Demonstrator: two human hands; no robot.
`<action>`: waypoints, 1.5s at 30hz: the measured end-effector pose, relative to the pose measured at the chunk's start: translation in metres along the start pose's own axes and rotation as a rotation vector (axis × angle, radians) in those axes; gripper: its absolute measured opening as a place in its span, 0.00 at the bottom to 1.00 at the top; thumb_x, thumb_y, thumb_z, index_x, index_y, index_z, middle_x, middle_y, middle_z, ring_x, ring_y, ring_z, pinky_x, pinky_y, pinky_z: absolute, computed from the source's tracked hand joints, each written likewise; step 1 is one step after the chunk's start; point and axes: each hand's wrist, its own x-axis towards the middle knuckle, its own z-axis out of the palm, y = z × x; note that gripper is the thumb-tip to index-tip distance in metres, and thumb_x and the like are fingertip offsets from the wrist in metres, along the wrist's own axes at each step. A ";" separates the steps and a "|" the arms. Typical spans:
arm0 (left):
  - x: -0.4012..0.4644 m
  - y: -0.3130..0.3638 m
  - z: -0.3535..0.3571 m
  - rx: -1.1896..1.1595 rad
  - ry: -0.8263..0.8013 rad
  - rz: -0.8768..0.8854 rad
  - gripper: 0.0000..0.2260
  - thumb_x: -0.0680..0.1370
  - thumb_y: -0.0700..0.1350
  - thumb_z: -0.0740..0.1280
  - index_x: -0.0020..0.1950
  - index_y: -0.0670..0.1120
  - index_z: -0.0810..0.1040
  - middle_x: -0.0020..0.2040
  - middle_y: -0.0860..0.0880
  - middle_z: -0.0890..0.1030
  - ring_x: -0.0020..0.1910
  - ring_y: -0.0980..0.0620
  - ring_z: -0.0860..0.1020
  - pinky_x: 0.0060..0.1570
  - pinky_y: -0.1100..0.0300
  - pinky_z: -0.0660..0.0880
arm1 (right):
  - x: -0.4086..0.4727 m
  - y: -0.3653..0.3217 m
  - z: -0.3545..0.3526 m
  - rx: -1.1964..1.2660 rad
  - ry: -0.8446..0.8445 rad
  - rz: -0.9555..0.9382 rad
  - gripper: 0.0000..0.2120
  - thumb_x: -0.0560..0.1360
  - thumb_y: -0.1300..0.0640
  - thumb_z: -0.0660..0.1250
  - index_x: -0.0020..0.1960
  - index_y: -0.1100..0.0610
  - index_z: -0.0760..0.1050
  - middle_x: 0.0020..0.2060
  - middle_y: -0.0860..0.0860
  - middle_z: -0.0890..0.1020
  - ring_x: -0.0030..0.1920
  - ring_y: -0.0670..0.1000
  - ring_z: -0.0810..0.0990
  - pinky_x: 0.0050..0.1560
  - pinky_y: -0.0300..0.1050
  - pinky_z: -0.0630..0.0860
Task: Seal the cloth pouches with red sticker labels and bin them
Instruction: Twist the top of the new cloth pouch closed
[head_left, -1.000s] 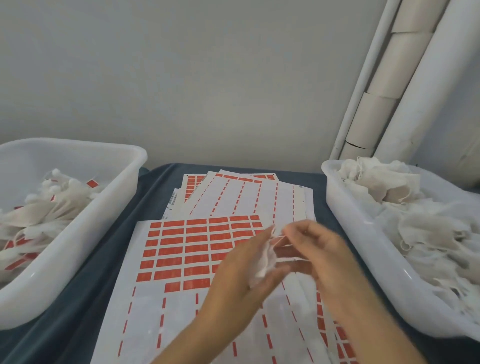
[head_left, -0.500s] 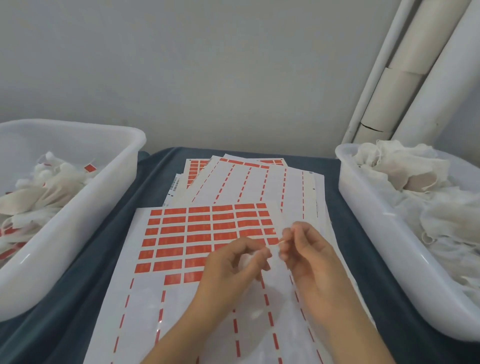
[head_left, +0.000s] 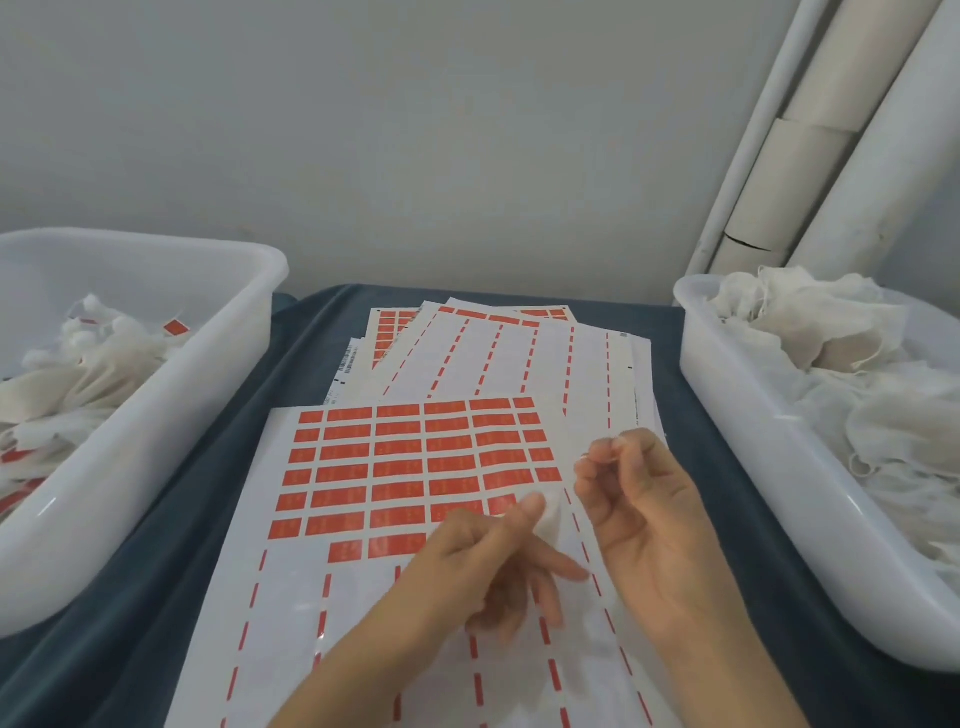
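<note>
The left hand (head_left: 488, 566) is pinching a small white pouch (head_left: 550, 517) above the sticker sheet (head_left: 363, 467) while the right hand (head_left: 639, 509), fingers curled, is pinching its thin drawstring (head_left: 597, 453).

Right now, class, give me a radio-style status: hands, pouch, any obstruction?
Left hand pinches small white pouch; right hand curled beside it, grip contents unclear. Pouch above sticker sheet, no red label visible on it. Nothing in the way.

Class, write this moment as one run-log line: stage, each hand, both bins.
stage: pouch unsealed | left hand: pinches cloth pouch | right hand: fingers curled beside it | left bin: labelled pouches | right bin: plain cloth
</note>
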 end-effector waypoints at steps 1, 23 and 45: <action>0.002 0.000 0.000 -0.028 -0.069 -0.048 0.24 0.70 0.66 0.55 0.43 0.53 0.84 0.34 0.48 0.83 0.22 0.57 0.72 0.22 0.68 0.66 | -0.001 0.001 0.001 -0.043 -0.056 -0.003 0.09 0.63 0.50 0.73 0.38 0.54 0.80 0.36 0.53 0.83 0.38 0.50 0.83 0.40 0.39 0.80; 0.015 0.002 -0.015 -0.158 -0.216 -0.325 0.12 0.72 0.49 0.60 0.29 0.48 0.74 0.23 0.51 0.71 0.19 0.55 0.70 0.22 0.65 0.68 | -0.012 0.046 0.006 -1.139 -0.069 -0.343 0.09 0.74 0.42 0.53 0.48 0.44 0.68 0.46 0.37 0.79 0.46 0.40 0.80 0.46 0.26 0.75; 0.002 -0.005 -0.007 0.229 0.118 0.103 0.02 0.73 0.49 0.65 0.42 0.53 0.77 0.28 0.59 0.78 0.25 0.63 0.74 0.29 0.74 0.69 | 0.004 0.018 -0.005 -0.837 0.082 0.212 0.10 0.68 0.48 0.67 0.48 0.49 0.79 0.44 0.45 0.83 0.46 0.49 0.82 0.51 0.41 0.79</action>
